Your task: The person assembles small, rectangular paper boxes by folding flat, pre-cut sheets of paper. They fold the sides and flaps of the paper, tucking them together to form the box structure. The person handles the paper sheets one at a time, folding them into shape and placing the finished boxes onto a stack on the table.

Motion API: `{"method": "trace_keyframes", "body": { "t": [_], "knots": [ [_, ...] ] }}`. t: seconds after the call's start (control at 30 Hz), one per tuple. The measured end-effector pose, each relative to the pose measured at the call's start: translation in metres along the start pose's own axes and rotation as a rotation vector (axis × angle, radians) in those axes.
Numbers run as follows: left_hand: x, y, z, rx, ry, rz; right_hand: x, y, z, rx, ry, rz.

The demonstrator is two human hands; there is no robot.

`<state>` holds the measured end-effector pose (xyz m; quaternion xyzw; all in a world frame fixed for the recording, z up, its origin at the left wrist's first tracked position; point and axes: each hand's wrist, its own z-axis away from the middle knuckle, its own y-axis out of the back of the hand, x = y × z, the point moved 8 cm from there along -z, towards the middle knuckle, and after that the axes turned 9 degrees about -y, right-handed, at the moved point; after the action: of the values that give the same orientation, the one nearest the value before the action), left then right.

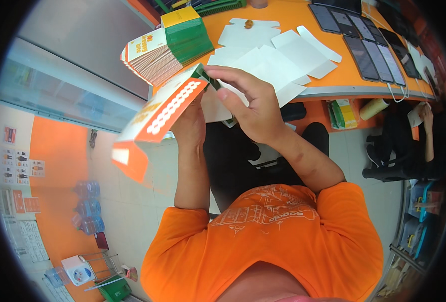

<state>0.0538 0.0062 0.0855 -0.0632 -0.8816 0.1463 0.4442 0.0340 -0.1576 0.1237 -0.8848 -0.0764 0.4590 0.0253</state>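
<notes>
A folding paper carton (171, 108), orange, white and green, is held up tilted in front of me, partly folded, with an orange end flap hanging loose at its lower left. My left hand (189, 126) grips it from below, its fingers mostly hidden behind the panel. At the carton's green upper end, my right hand (255, 103) pinches the flap between thumb and index finger. Just beyond lies a thick stack of flat cartons (150, 56), with a green and yellow bundle (188, 38) against it. Several white unfolded carton blanks (263, 63) overlap on the orange table (293, 15).
Several phones (361, 58) with cables lie at the table's right. A green crate (218, 7) stands at the back. Under the table are a green and yellow pack (342, 113) and a pale roll (374, 109). Another person's hand (426, 117) holds a white item at far right.
</notes>
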Motion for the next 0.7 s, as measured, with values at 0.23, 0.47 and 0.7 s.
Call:
{"method": "trace_keyframes", "body": {
  "t": [0.23, 0.47, 0.7],
  "knots": [
    [0.025, -0.014, -0.001, 0.003, 0.001, -0.127, 0.011, -0.012, 0.025, -0.164, -0.004, -0.03],
    [0.016, -0.034, 0.008, -0.382, -0.282, -1.011, 0.011, 0.011, 0.002, -0.021, -0.069, 0.236],
    [-0.001, -0.05, 0.012, -0.556, -0.015, -0.948, 0.004, 0.021, -0.021, 0.155, 0.091, 0.364]
  ]
}}
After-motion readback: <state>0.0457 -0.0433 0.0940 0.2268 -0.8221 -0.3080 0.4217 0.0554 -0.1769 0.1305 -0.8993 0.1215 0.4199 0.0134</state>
